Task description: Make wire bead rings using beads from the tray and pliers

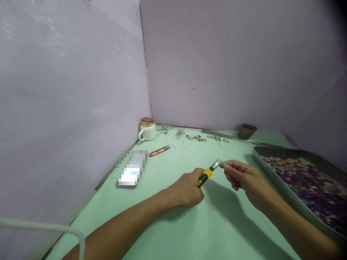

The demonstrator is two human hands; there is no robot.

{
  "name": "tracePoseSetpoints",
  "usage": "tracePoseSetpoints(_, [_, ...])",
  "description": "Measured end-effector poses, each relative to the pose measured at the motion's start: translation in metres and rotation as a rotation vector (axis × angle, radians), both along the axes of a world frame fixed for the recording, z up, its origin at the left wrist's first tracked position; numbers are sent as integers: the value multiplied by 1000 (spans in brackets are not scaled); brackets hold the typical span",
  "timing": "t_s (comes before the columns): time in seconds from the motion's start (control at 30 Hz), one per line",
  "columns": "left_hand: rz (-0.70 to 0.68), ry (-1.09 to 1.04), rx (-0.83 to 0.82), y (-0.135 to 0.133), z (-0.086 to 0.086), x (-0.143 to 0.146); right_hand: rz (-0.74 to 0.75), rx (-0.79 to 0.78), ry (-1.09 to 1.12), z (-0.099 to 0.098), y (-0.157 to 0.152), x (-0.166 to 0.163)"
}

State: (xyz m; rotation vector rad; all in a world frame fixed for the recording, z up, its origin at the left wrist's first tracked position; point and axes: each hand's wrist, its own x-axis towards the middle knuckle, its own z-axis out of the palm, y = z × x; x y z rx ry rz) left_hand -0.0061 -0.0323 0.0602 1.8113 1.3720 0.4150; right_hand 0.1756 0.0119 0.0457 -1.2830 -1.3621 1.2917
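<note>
My left hand (pixel 187 189) is closed around the yellow and black handle of a small tool (pixel 208 174) whose metal jaws point up and to the right. My right hand (pixel 241 177) is pinched just at those jaws, thumb and forefinger together on something too small to make out. Both hands hover above the pale green table (pixel 173 216).
A metal tray (pixel 282 187) of coloured beads lies at the right. Orange thread snips (pixel 159 150), a blurred flat object (pixel 131 169), a white lidded mug (pixel 147 129), a brown cup (pixel 246 130) and several small bead rings (pixel 197 137) lie farther back. Lilac walls close in behind and left.
</note>
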Motion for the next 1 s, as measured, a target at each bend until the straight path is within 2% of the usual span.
tracePoseSetpoints(0.17, [-21, 123, 70, -3, -1, -3, 55, -83, -62, 0, 1, 2])
tracePoseSetpoints(0.33, [-54, 306, 268, -2, -12, -3, 37, -136, -80, 3, 1, 3])
tracePoseSetpoints(0.5, [5, 527, 445, -3, -21, 5, 17, -152, -109, 5, 0, 0])
tracePoseSetpoints(0.63, [41, 621, 526, -4, -21, 10, 12, -160, -76, 4, -1, -1])
tracePoseSetpoints(0.83, [-21, 491, 407, -5, -14, 4, 43, -189, 24, 0, 2, 3])
tracePoseSetpoints(1.0, [-75, 178, 181, -2, 0, -8, 168, -188, 82, -2, 5, 8])
